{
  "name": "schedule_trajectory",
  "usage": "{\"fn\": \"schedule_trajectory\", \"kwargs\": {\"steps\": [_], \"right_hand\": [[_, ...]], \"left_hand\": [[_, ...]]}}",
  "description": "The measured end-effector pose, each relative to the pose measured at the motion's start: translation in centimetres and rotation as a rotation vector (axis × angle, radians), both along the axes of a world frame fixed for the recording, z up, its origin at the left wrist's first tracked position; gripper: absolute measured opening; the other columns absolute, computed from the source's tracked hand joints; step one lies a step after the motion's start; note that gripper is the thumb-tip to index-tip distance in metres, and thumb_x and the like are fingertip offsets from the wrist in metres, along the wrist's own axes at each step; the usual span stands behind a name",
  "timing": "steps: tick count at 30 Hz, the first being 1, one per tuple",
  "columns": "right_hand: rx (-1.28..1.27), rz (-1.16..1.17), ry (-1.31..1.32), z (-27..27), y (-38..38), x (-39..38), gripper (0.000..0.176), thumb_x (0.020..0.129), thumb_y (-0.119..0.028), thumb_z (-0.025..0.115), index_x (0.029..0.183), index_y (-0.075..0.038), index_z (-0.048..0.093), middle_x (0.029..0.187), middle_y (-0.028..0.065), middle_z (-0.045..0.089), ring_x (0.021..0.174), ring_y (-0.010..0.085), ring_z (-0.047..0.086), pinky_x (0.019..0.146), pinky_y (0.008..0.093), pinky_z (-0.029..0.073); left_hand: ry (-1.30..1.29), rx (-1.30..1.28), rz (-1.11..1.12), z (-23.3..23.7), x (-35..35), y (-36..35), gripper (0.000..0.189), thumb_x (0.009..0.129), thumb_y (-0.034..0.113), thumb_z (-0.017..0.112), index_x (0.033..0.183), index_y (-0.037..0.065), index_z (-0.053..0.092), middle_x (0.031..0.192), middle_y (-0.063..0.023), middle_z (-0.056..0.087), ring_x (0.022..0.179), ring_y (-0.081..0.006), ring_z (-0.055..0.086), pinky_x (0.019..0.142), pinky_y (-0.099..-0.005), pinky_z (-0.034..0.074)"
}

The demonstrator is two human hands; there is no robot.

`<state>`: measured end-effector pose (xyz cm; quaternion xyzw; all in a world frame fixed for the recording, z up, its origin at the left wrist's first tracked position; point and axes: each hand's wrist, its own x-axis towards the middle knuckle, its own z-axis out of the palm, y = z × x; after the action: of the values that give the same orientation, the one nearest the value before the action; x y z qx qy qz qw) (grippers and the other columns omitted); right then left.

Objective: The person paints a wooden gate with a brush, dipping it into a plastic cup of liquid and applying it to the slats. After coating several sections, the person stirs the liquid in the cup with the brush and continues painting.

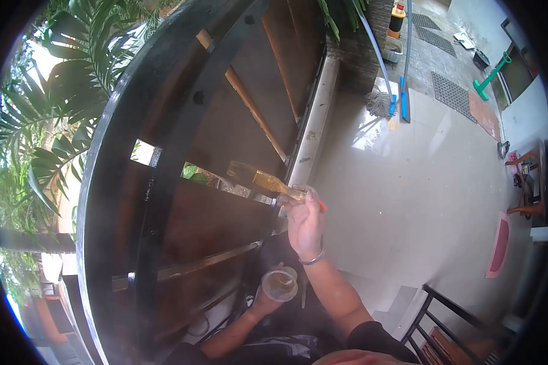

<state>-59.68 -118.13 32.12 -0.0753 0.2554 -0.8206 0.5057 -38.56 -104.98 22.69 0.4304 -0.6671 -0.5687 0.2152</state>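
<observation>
My right hand (304,222) is closed around the handle of a paintbrush (271,182), whose bristles point left toward the dark brown panels of a gate (225,213). Part of the handle's orange-red end shows beyond the fingers. Lower down, my left hand (265,301) holds a clear round cup (279,285) near my lap, with a little yellowish liquid inside. Whether the bristles touch the gate I cannot tell.
Behind stand a mop (379,103) and a blue squeegee (405,100) on the tiled floor (371,182). A black metal rack (450,304) is at the lower right. Large leaves (73,67) hang beyond the gate at the left.
</observation>
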Motion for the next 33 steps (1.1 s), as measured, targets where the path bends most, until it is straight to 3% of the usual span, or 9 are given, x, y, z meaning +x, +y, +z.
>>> {"fn": "schedule_trajectory", "kwargs": {"steps": [9,21,25,26,28,33], "right_hand": [[0.044,-0.056,0.094,-0.1,0.2,-1.6,0.035,0.104,-0.030,0.051,0.116,0.002,0.059,0.111,0.0120,0.064,0.096,0.0260,0.066,0.091,0.0401,0.048],[0.015,-0.081,0.131,0.2,0.2,-2.5,0.036,0.103,-0.030,0.046,0.116,0.002,0.058,0.107,0.0122,0.065,0.094,0.0243,0.064,0.089,0.0393,0.048],[-0.002,-0.098,0.180,0.3,0.4,-3.1,0.033,0.103,-0.027,0.047,0.115,0.002,0.057,0.109,0.0126,0.063,0.095,0.0241,0.063,0.091,0.0393,0.047],[0.026,-0.126,0.216,0.1,0.4,-3.1,0.032,0.103,-0.026,0.047,0.115,0.002,0.056,0.111,0.0127,0.061,0.098,0.0236,0.062,0.092,0.0393,0.047],[0.087,-0.187,0.340,-1.3,0.4,-2.8,0.029,0.101,-0.025,0.049,0.115,0.001,0.053,0.114,0.0126,0.057,0.106,0.0221,0.058,0.094,0.0393,0.047],[-0.002,-0.098,0.162,-1.1,0.3,-2.1,0.028,0.098,-0.021,0.048,0.114,0.001,0.052,0.110,0.0127,0.058,0.101,0.0257,0.062,0.095,0.0409,0.048]], "left_hand": [[0.008,0.002,-0.001,-1.4,0.0,-0.7,0.083,0.076,0.008,0.082,0.146,0.000,0.037,0.152,-0.0171,0.041,0.136,-0.0253,0.047,0.112,-0.0373,0.037],[0.058,-0.180,-0.019,-1.2,-1.2,-2.0,0.087,0.066,0.011,0.092,0.132,0.005,0.035,0.143,-0.0222,0.048,0.132,-0.0310,0.050,0.110,-0.0422,0.039],[0.032,-0.156,-0.044,-0.4,-2.2,-2.4,0.086,0.066,0.012,0.092,0.134,0.004,0.039,0.144,-0.0203,0.049,0.131,-0.0295,0.051,0.110,-0.0410,0.040],[-0.050,-0.159,-0.080,0.3,-2.5,-3.0,0.084,0.067,0.013,0.092,0.133,0.004,0.041,0.142,-0.0191,0.050,0.130,-0.0287,0.052,0.109,-0.0403,0.041],[0.042,-0.103,-0.012,-0.1,-2.2,-2.3,0.080,0.068,0.013,0.091,0.134,0.003,0.047,0.143,-0.0172,0.050,0.130,-0.0268,0.052,0.109,-0.0386,0.041],[-0.105,-0.147,-0.070,0.5,-1.9,-2.7,0.087,0.071,0.022,0.090,0.142,0.002,0.044,0.147,-0.0169,0.047,0.135,-0.0263,0.047,0.111,-0.0388,0.039]]}}
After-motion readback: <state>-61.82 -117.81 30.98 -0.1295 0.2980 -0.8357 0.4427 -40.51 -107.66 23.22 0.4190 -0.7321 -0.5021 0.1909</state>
